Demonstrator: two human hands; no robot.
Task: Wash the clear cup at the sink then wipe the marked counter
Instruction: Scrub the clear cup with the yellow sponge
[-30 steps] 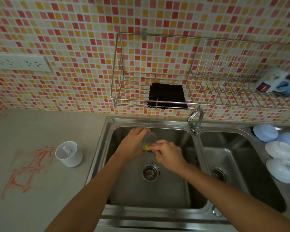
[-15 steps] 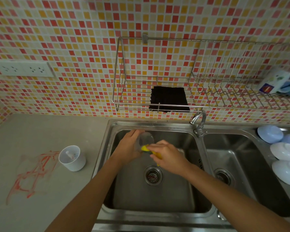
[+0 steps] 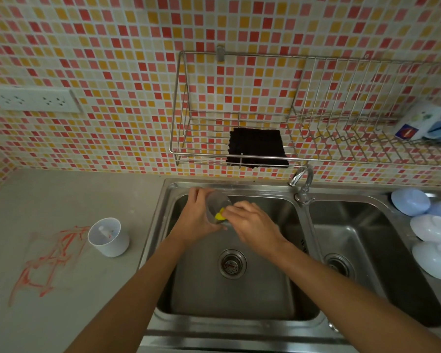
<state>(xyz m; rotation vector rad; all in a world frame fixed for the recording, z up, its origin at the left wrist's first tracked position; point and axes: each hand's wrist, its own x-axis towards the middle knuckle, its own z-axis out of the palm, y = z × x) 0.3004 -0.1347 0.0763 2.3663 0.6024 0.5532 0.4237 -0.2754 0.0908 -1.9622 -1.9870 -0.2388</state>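
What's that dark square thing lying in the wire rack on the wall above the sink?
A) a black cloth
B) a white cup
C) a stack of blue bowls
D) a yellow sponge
A: a black cloth lies in the wire rack, while the yellow sponge is at the right hand, in the clear cup.

A grey counter (image 3: 61, 200) (red scribbles (image 3: 49, 261)) bears a white cup (image 3: 109, 238) beside the sink (image 3: 239, 186).
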